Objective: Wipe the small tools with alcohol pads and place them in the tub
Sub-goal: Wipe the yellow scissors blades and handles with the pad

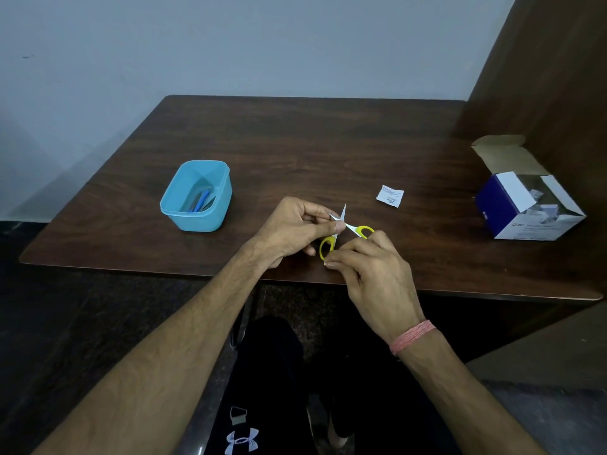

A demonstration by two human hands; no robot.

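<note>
A dark wooden bench (328, 142) fills mid-frame against a grey wall. Right: an open blue-and-white pad box (522, 205). Left of centre: a blue tub (197, 197) holding blue tools. Centre: the left hand (292, 229) pinches the blades of yellow-handled scissors (341, 229), spread open; the right hand (371, 270) grips their handles. A torn wrapper (390, 195) lies just above.

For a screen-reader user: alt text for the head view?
Two hands hold open yellow scissors over a brown table; the left hand pinches the blades. A blue tub sits left, a torn wrapper right.
</note>
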